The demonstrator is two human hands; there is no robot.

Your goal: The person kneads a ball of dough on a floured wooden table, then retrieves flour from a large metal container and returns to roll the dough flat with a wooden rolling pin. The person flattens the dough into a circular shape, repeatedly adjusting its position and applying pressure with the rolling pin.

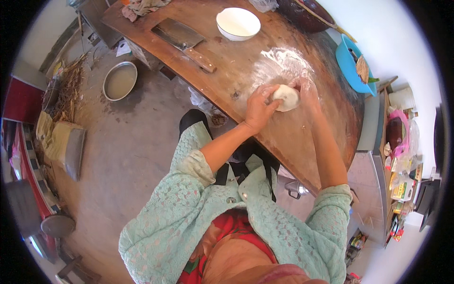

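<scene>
Item, centre right of frame: white dough ball (286,97), sitting on the floured patch of a round wooden table (302,137); left hand (258,108) and right hand (306,90) are cupping it from either side, fingers curled closed against it, apparently to keep it rounded. Beyond, upper centre: cleaver (183,42) lying flat, white bowl (238,22) standing upright, both well apart from the dough. Upper right edge: blue basin (349,61)

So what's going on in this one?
A person is working a lump of white dough on a floured wooden table, left hand and right hand cupped around it. A cleaver and a white bowl lie farther back on the table, untouched.
</scene>
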